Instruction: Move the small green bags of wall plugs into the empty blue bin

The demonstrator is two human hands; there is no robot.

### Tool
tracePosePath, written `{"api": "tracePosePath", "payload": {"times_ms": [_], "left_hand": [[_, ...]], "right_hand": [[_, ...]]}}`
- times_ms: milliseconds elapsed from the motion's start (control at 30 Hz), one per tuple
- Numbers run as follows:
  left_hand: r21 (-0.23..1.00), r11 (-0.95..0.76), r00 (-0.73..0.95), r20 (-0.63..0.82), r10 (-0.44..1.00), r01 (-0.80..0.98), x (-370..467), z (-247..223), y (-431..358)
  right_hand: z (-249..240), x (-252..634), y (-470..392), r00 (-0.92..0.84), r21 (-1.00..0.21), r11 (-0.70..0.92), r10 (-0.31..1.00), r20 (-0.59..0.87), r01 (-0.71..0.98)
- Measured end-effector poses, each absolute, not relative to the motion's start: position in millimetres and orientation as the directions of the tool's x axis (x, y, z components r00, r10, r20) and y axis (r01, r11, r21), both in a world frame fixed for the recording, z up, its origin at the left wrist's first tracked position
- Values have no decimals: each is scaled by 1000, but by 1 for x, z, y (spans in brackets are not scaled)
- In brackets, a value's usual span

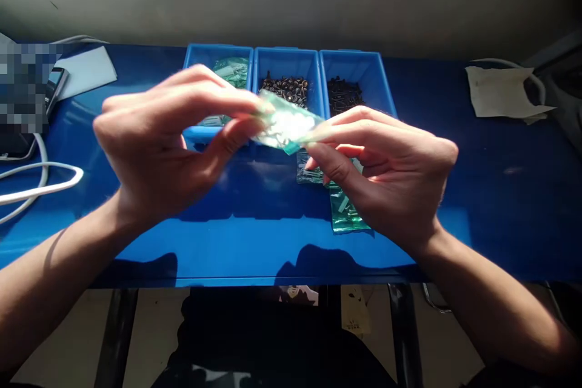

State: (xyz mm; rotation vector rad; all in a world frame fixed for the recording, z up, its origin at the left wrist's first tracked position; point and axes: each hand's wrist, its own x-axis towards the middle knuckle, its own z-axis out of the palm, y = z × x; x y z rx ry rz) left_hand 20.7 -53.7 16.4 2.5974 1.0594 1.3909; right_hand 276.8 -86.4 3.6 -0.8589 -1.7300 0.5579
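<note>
A small green-tinted plastic bag (291, 126) is stretched between my two hands, above the table and in front of the blue bins. My left hand (175, 127) pinches its left end between thumb and fingers. At the other end, my right hand (382, 160) grips the bag's right edge the same way. Sunlight glares off the bag, so its contents are too bright to make out. Below my right hand lie a green plastic bag (348, 212) and a clear bag of small metal parts (309, 170), both partly covered by the hand.
Behind my hands stand a left blue bin (218, 51) with green bags, a middle bin (286, 56) of screws and a right bin (357, 60) of dark screws. A white cable (40, 194) and phone (57, 82) lie left; paper (500, 94) lies right.
</note>
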Motion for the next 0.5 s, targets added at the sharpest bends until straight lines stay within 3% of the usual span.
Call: {"api": "tracePosePath", "payload": {"times_ms": [133, 300, 400, 500], "left_hand": [[411, -580, 151, 711, 687, 703, 5, 12, -26], [371, -638, 286, 665, 690, 675, -21, -1, 21], [273, -637, 330, 673, 662, 720, -26, -3, 28], [149, -644, 397, 677, 619, 750, -23, 1, 18]], "right_hand": [[4, 278, -85, -141, -724, 625, 777, 614, 293], [6, 279, -85, -196, -625, 684, 718, 667, 378], [5, 280, -84, -276, -482, 750, 632, 724, 453], [4, 286, -79, -445, -244, 809, 516, 732, 535]]}}
